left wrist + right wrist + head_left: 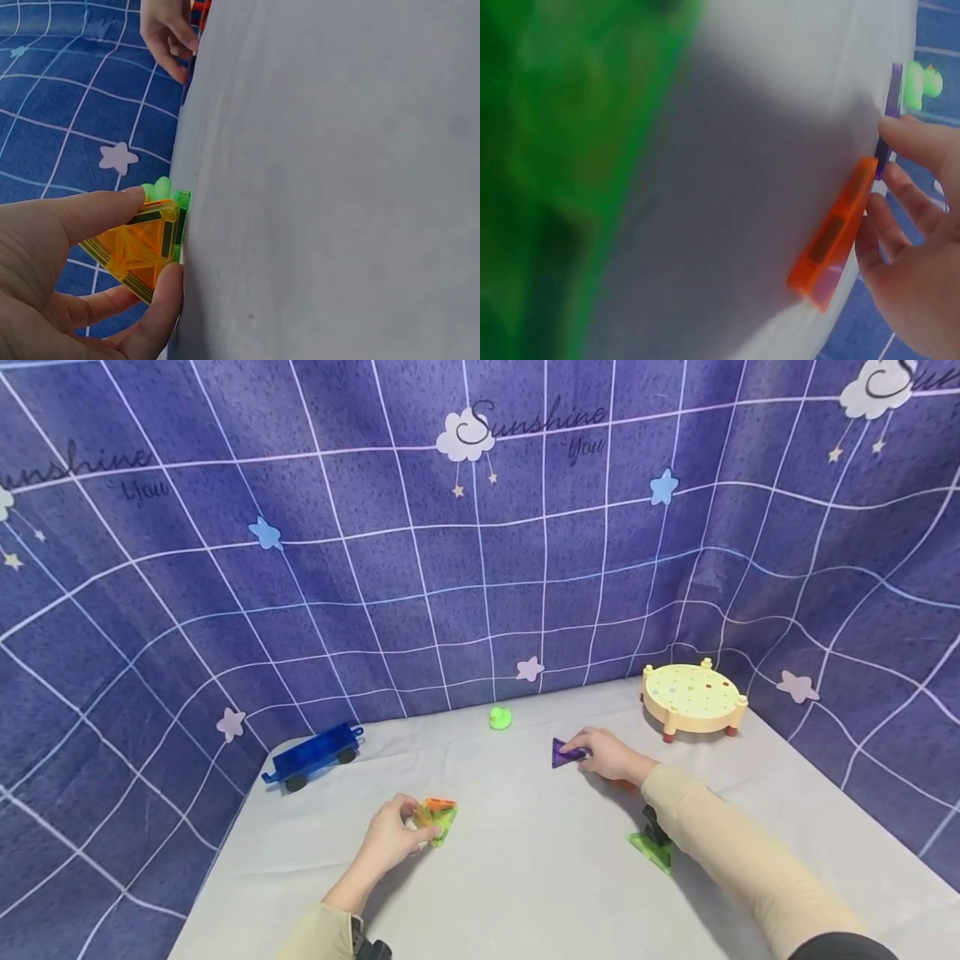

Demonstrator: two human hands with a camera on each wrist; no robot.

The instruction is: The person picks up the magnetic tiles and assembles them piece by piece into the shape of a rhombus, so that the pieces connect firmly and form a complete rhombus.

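Note:
My left hand (392, 833) pinches a small build of see-through magnetic tiles, orange and green (441, 814), low over the white-covered table. In the left wrist view, the thumb and fingers grip the edges of the orange tile (139, 244), with a green tile against its far side. Farther right, my right hand (609, 755) pinches a purple triangular tile (563, 754) between thumb and fingers. An orange tile (836, 232) lies beside its lower fingers, mostly hidden by the hand in the head view. Below the right forearm is a green triangular tile (652, 852).
A blue toy wagon (315, 755) stands at the back left. Near the back edge sits a green toy duck (500, 718). At the back right there is a round yellow toy table (693, 695) on short legs. Patterned blue cloth (405, 585) hangs behind.

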